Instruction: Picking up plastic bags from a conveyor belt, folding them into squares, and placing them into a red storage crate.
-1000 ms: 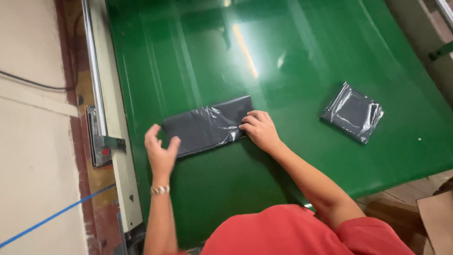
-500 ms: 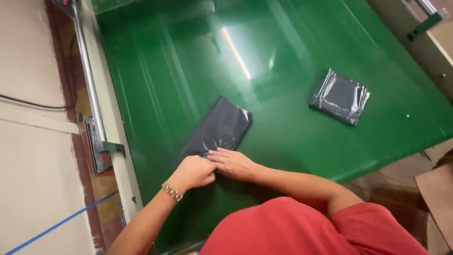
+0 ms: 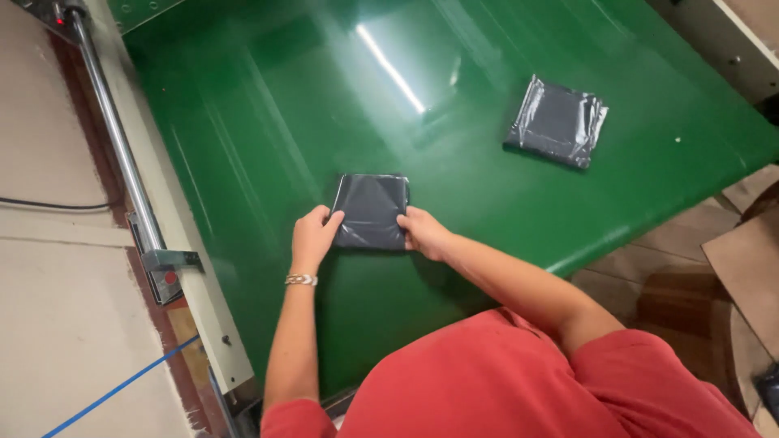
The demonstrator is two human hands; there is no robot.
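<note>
— What is seen from the head camera near the hands?

— A small dark plastic packet (image 3: 371, 211), folded to a near square, is laid flat on the green tabletop (image 3: 268, 122). Its left edge is gripped by the left hand (image 3: 312, 238), whose fingers are curled and pinched on that edge. Its right edge is held by the right hand (image 3: 422, 231), the fingers pressed together against the packet's lower right corner. A metal bracelet (image 3: 301, 280) is worn on the left wrist.

— And what else is shown in that view?

— A second dark packet (image 3: 558, 121), wrapped in crinkled clear film, is left well apart, toward the far right of the tabletop. A pale frame with a metal rail (image 3: 114, 134) is run along the tabletop's left side. A red sleeve (image 3: 519, 381) is seen at the bottom.
</note>
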